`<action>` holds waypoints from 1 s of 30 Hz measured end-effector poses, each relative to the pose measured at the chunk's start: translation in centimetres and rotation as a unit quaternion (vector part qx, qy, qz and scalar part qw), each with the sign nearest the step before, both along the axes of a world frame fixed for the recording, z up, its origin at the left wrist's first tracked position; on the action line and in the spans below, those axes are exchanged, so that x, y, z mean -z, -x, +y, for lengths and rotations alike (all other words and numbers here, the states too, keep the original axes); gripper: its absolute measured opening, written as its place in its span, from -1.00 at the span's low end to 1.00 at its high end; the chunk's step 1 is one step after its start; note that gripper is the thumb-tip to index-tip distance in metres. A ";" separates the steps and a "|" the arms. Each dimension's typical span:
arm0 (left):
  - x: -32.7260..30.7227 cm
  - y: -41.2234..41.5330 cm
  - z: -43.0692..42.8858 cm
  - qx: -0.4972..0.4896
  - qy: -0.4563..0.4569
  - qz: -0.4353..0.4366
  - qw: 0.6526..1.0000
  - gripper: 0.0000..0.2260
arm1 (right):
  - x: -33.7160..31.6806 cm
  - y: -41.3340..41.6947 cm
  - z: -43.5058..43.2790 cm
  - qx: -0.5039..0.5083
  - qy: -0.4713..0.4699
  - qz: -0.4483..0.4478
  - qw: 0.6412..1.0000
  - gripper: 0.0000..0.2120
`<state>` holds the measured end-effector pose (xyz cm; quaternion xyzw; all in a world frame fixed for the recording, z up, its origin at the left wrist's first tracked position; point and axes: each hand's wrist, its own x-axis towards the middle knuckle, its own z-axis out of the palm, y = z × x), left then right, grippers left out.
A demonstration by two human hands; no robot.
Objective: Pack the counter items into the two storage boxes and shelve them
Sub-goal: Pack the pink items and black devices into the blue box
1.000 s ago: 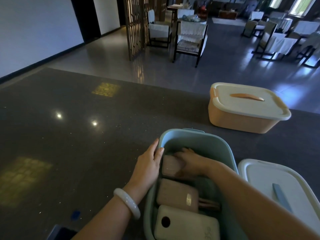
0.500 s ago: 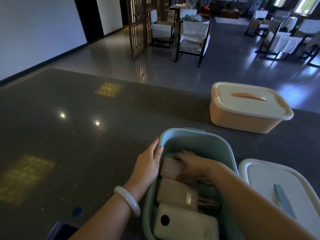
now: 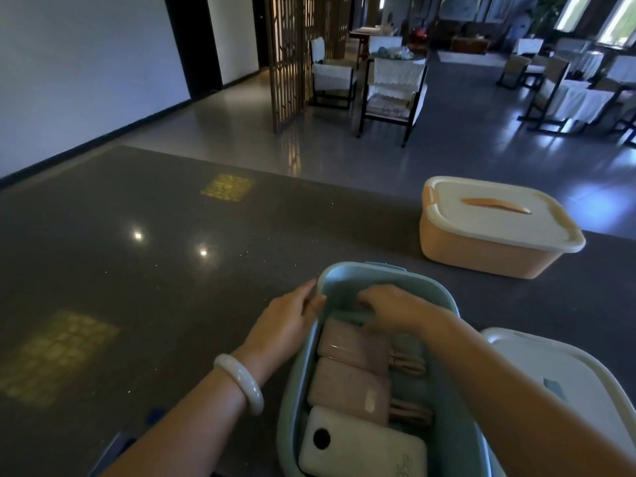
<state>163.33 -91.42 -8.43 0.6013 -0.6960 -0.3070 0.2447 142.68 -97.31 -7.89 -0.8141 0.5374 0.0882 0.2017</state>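
An open light-blue storage box (image 3: 361, 270) stands on the dark counter in front of me. Inside it lie two pink cases (image 3: 351, 346) (image 3: 347, 394) and a white power bank (image 3: 361, 449), with pink cables (image 3: 409, 363) along their right side. My right hand (image 3: 389, 306) is inside the box at its far end, fingers curled downward just beyond the upper pink case. What is under them is hidden. My left hand (image 3: 285, 315) rests against the box's outer left wall, thumb at the rim. An orange box (image 3: 481, 249) with its white lid on stands at the far right.
A white lid with a blue handle (image 3: 550, 373) lies on the counter right of the blue box. The counter (image 3: 137, 270) stretches away to the left. Beyond it are chairs, tables and a wooden screen on a grey floor.
The pink case that my right hand held tilted now lies flat beside the other one. My right hand has shifted toward the box's far end. The left hand stays at the rim.
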 end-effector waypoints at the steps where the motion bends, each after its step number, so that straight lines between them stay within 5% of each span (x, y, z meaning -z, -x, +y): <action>1: -0.2 -0.5 -0.2 -0.007 0.011 -0.025 1.000 -0.57 | -1.1 -0.3 -0.2 0.002 0.042 -0.006 0.999 -0.69; 6: -1.2 -4.0 0.5 -0.055 0.069 -0.270 0.959 -0.50 | -5.0 -4.5 -0.8 -0.040 0.253 -0.028 0.966 -0.66; 13: -1.7 -11.5 6.1 -0.131 0.032 -0.463 0.876 -0.42 | -4.7 -15.5 -0.6 -0.243 0.255 0.066 0.934 -0.58; 23: -0.4 -21.5 21.5 -0.330 -0.152 -0.459 0.811 -0.37 | -2.5 -32.3 9.0 -0.453 0.182 0.054 0.871 -0.54; 30: 0.6 -26.4 32.6 -0.424 -0.186 -0.435 0.772 -0.31 | -1.9 -41.5 18.7 -0.541 0.167 0.047 0.823 -0.57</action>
